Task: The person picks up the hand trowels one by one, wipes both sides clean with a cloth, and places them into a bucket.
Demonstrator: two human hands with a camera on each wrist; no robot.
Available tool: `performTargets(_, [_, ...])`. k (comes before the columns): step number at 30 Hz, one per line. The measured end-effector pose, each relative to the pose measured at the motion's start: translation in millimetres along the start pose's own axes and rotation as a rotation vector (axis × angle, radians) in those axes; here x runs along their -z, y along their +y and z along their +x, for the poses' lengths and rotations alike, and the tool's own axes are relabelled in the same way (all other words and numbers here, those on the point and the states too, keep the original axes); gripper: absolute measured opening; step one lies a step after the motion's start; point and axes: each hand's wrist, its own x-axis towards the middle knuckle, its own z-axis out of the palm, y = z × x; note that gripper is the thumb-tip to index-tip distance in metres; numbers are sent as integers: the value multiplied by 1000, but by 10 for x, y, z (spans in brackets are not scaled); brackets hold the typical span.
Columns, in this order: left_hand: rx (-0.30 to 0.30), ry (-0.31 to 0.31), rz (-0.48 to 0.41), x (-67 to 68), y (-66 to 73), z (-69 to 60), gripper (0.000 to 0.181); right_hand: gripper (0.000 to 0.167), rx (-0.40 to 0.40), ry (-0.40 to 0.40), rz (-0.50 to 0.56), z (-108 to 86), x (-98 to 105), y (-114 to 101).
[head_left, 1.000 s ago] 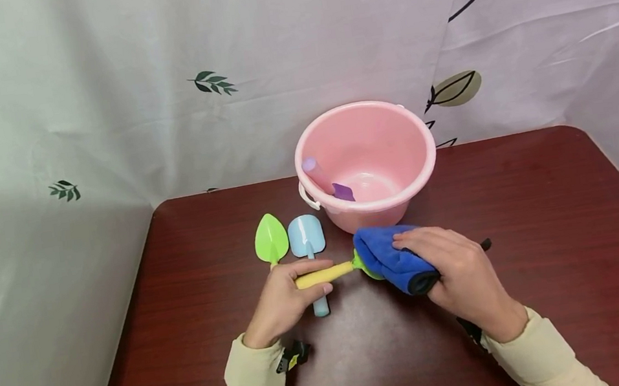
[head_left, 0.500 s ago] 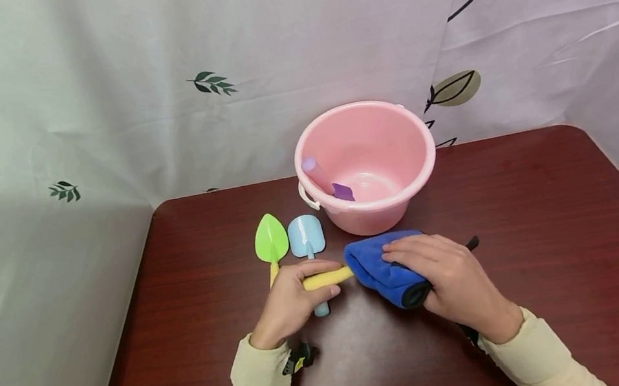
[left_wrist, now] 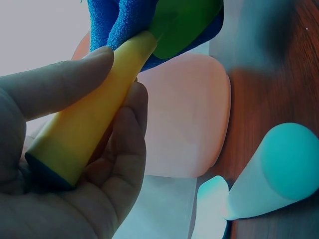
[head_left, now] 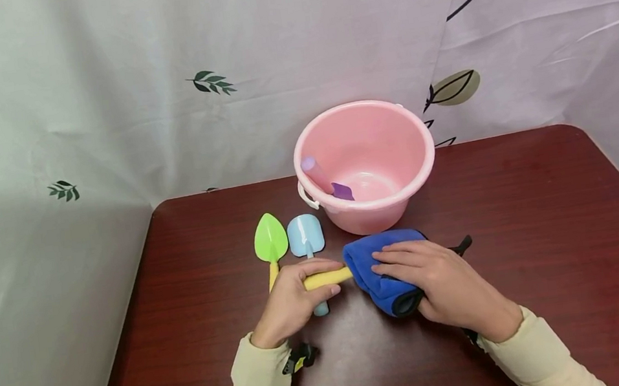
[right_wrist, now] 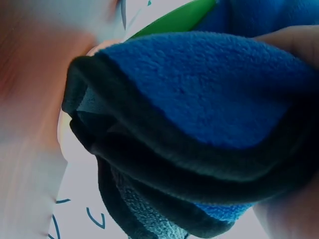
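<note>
My left hand (head_left: 287, 303) grips the yellow handle (left_wrist: 89, 119) of a toy shovel between thumb and fingers. The shovel's green blade (left_wrist: 184, 25) is mostly wrapped in a folded blue cloth (head_left: 375, 269) with black edging. My right hand (head_left: 450, 282) holds that cloth around the blade, fingers spread over its top. In the right wrist view a strip of the green blade (right_wrist: 174, 20) shows above the cloth (right_wrist: 199, 84). A light blue toy shovel (head_left: 306, 236) lies partly under my left hand, beside a green toy shovel (head_left: 271, 240) whose yellow handle is partly hidden.
A pink bucket (head_left: 371, 214) with a white handle stands just beyond the cloth. Inside it, a purple toy shovel (head_left: 316, 176) leans on the left wall. The dark red tabletop (head_left: 548, 220) ends at a printed curtain (head_left: 254, 128) behind.
The cloth has shifted slightly toward me and left, covering the green blade that showed before in the head view. My left hand has moved a little right; my right fingers reach further over the cloth.
</note>
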Motion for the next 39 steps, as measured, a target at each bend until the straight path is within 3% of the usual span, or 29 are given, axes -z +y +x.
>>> performTargets(12, [-12,9,-5,39,-8,4,33,70,-30,-50,14,2,25,31])
performTargets(21, [-54,21,-28,74,-6,-4,32,67,-119,-70,-28,-18,116,92])
performTargets(28, [-41,13,-60,106,-6,-4,32,62,-188,-89,-50,-57,172,136])
performTargets(39, [-76,18,-101,166,-2,-28,33,66,-256,-96,-68,-68,208,154])
